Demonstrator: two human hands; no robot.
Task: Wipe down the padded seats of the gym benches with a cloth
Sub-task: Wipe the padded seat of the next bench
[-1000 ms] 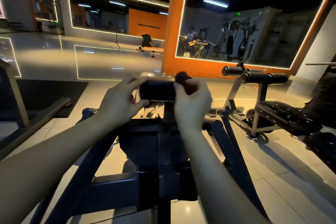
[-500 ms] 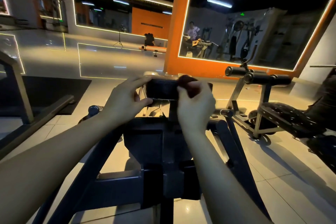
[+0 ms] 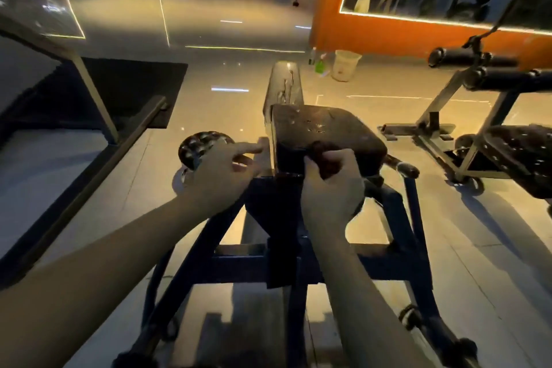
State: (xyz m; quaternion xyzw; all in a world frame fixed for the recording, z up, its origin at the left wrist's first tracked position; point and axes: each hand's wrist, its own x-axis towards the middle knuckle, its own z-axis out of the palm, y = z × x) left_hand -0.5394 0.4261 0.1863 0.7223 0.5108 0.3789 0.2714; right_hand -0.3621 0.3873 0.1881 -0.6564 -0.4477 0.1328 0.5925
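a dimly lit gym seen from head height, looking down along two bare forearms at a piece of exercise equipment. in the middle stands a dark padded seat, roughly square, its top faintly glossy with a few small light specks. it is mounted on a blue metal frame whose bars spread out toward the viewer. the right hand is at the near edge of the seat, fingers curled tight around a bunched dark reddish cloth, which is pressed against the pad's front edge. the left hand is just left of the seat, loose and holding nothing, its index finger stretched out toward the pad's left side; whether the fingertip touches the pad cannot be told. behind the left hand, low by the floor, is a round metal disc with shiny dimples. beyond the seat, on the pale tiled floor, a light-coloured bucket stands just beside a green spray bottle, both near the foot of an orange wall. to the right, well apart from the seat, is a second bench with a dark pad and two black foam rollers at the top of its upright. to the left lies a black mat.
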